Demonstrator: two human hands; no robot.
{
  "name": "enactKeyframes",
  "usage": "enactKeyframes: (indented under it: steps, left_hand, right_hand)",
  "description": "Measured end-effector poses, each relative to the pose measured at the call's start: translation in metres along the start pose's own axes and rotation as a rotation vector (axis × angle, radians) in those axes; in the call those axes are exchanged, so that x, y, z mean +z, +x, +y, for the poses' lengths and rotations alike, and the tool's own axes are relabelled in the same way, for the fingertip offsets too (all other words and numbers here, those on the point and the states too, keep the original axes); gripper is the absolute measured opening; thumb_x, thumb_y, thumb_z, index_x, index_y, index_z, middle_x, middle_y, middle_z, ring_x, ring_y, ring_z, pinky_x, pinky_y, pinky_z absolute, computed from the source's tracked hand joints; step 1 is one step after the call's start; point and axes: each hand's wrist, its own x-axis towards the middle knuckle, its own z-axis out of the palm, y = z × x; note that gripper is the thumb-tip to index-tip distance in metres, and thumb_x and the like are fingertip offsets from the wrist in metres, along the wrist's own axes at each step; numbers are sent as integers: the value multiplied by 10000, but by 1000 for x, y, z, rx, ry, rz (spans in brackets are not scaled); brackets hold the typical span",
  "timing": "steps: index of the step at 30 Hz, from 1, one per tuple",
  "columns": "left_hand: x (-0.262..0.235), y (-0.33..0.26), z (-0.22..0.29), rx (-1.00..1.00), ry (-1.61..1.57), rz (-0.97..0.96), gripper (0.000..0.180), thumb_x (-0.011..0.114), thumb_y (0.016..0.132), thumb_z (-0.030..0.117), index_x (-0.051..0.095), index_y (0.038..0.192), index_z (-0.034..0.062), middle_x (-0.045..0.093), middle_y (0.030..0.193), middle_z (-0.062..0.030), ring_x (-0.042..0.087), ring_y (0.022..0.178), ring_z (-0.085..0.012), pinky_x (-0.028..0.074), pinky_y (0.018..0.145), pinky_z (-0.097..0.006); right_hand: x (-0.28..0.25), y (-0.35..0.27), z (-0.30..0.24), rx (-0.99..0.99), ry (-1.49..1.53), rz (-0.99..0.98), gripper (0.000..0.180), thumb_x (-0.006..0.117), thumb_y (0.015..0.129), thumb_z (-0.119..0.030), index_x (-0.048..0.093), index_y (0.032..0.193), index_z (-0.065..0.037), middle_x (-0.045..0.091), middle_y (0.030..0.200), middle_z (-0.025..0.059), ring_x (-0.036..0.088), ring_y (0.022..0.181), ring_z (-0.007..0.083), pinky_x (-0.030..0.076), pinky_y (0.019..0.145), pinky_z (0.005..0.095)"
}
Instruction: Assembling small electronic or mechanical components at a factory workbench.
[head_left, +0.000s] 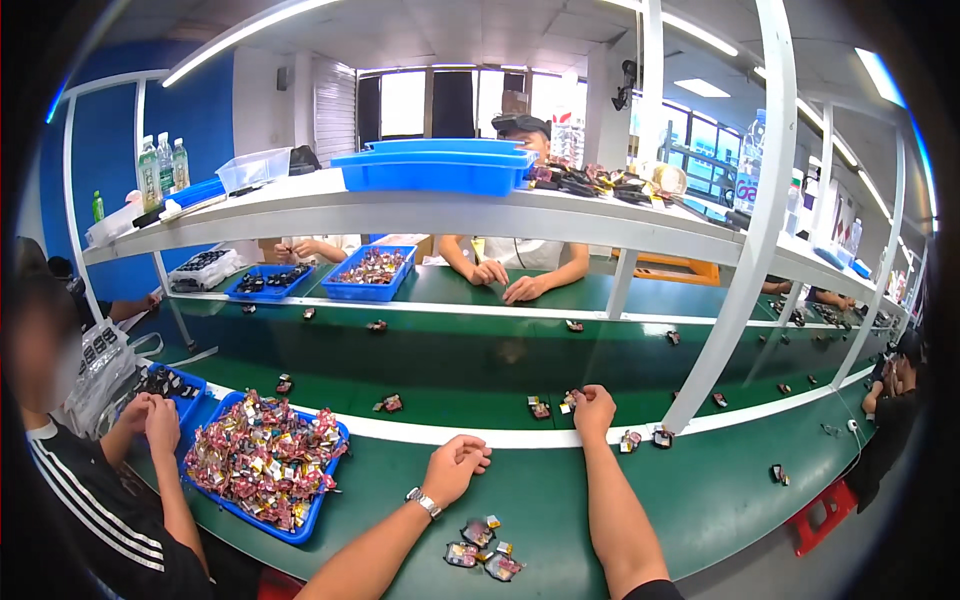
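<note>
My right hand [596, 412] reaches over the white rail at the belt's near edge, its fingers pinching a small electronic part [568, 402] with a pale and yellow face. A similar part [539, 407] lies on the belt just left of it. Nearer to me, my left hand [458, 468], with a metal-banded watch on the wrist, hovers over the green table. Its fingers are loosely bent and slightly apart, with nothing visible in them. Between my forearms lies a small group of wired parts [484, 550]. Two more parts [630, 441] sit by the rail, right of my right hand.
A blue tray [342, 478] heaped with parts stands at left, beside a co-worker's hands [155, 420]. The green belt [480, 352] carries scattered parts. A white slanted post [735, 300] rises at right. Another person's hands [508, 283] rest across the belt under the shelf [430, 222].
</note>
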Motion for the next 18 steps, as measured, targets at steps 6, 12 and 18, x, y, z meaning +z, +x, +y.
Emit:
enactKeyframes:
  steps: [6, 12, 18]
  left_hand:
    - [-10, -6, 0, 9, 37, 30, 157, 519, 928, 32, 582, 1068, -2, 677, 1002, -104, 658, 829, -140, 544, 704, -262]
    - [-7, 3, 10, 12, 10, 10, 156, 519, 929, 36, 565, 1072, -7, 671, 989, -130, 641, 777, -155, 532, 665, -262]
    - [-9, 15, 2, 31, -161, -56, 175, 514, 928, 27, 560, 1094, -1, 678, 984, -138, 644, 737, -145, 518, 623, -241]
  right_hand:
    - [16, -52, -49, -408, -340, -132, 381, 745, 757, -215, 582, 1034, -9, 589, 968, 171, 541, 978, 369, 458, 858, 447]
    - [32, -42, -15, -441, -367, -148, 412, 745, 712, -151, 559, 1053, -13, 595, 966, 186, 538, 987, 383, 445, 892, 448]
    - [27, -27, 9, -381, -222, -123, 345, 747, 666, -97, 594, 966, -25, 624, 893, 158, 592, 886, 342, 472, 813, 453]
